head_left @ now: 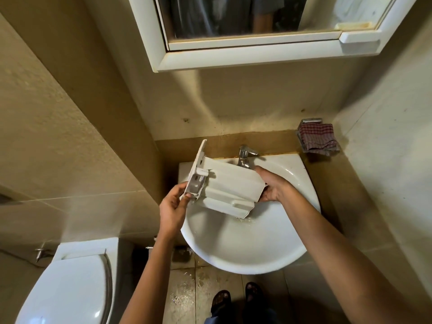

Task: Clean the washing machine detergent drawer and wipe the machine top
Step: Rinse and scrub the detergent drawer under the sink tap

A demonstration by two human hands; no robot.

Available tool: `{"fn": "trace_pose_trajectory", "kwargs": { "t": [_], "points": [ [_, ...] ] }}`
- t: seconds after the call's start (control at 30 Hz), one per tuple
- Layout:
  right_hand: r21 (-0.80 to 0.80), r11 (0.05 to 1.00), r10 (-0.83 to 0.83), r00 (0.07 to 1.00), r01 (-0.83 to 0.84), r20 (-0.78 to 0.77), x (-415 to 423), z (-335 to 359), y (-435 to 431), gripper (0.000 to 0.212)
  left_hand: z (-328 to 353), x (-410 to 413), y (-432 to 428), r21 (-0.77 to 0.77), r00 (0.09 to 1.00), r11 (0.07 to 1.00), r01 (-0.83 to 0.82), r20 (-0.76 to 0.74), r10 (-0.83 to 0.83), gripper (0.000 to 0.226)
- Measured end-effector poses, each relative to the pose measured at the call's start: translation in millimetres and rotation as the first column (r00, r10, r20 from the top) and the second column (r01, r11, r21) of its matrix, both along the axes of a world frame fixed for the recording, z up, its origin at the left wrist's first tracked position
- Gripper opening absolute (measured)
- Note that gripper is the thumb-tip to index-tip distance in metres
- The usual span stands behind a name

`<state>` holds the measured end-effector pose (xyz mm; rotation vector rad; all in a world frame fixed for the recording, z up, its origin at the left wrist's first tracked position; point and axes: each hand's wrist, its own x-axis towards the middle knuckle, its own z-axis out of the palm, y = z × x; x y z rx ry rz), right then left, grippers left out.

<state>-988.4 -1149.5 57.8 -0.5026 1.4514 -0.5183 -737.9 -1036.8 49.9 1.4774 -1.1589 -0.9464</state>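
The white detergent drawer (230, 187) is held upside down and tilted over the white sink (245, 249), its underside facing me. My left hand (174, 210) pinches the lower edge of the drawer's front panel at the left. At the drawer's rear end on the right, my right hand (273, 187) grips it with fingers curled round the edge. A chrome tap (246, 156) stands just behind the drawer. Water drips lie in the basin under the drawer's low corner.
A red checked cloth (319, 139) hangs on a metal holder on the wall right of the sink. A white toilet (72, 284) stands at the lower left. A mirror cabinet (257, 52) hangs above. The tiled floor below the sink is wet, near my sandalled feet.
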Motion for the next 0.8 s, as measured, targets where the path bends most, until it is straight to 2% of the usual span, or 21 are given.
{"fn": "trace_pose_trajectory", "kwargs": {
  "t": [0.1,0.2,0.3,0.33,0.4,0.43,0.5,0.6,0.7,0.8],
  "points": [
    [-0.067,0.997,-0.032,0.999,0.033,0.015,-1,0,3,0.013,-3,7,1,0.034,0.995,0.997,0.074,-0.077,-0.071,0.029],
    [-0.157,0.983,-0.082,0.995,0.091,0.062,-3,1,5,0.014,-1,11,1,0.085,0.978,0.986,0.144,-0.164,-0.129,0.039],
    [-0.243,0.96,-0.124,0.99,0.138,0.072,-3,-2,8,0.009,-6,13,1,0.132,0.94,0.949,0.285,-0.234,-0.25,0.055],
    [-0.25,0.955,-0.145,0.986,0.161,0.08,-3,-5,9,0.007,-8,16,2,0.143,0.916,0.935,0.326,-0.291,-0.275,0.06],
    [-0.258,0.947,-0.17,0.98,0.19,0.101,-2,-12,13,0.005,-6,25,3,0.147,0.828,0.915,0.376,-0.498,-0.26,0.062],
    [-0.259,0.947,-0.173,0.98,0.193,0.099,-2,-16,15,0.006,-4,28,3,0.16,0.756,0.907,0.388,-0.618,-0.214,0.064],
    [-0.276,0.94,-0.181,0.978,0.203,0.103,2,-23,23,0.013,0,32,0,0.248,0.684,0.898,0.364,-0.726,-0.077,0.076],
    [-0.305,0.921,-0.21,0.969,0.242,0.132,10,-32,36,0.028,-3,26,-8,0.454,0.806,0.85,0.268,-0.589,0.061,0.088],
    [-0.309,0.923,-0.193,0.971,0.228,0.138,14,-45,47,0.034,-6,12,-12,0.647,0.799,0.729,0.221,-0.549,0.245,0.114],
    [-0.319,0.927,-0.153,0.976,0.196,0.155,9,-54,54,0.04,-9,1,-12,0.718,0.838,0.682,0.137,-0.451,0.306,0.122]
  ]
}}
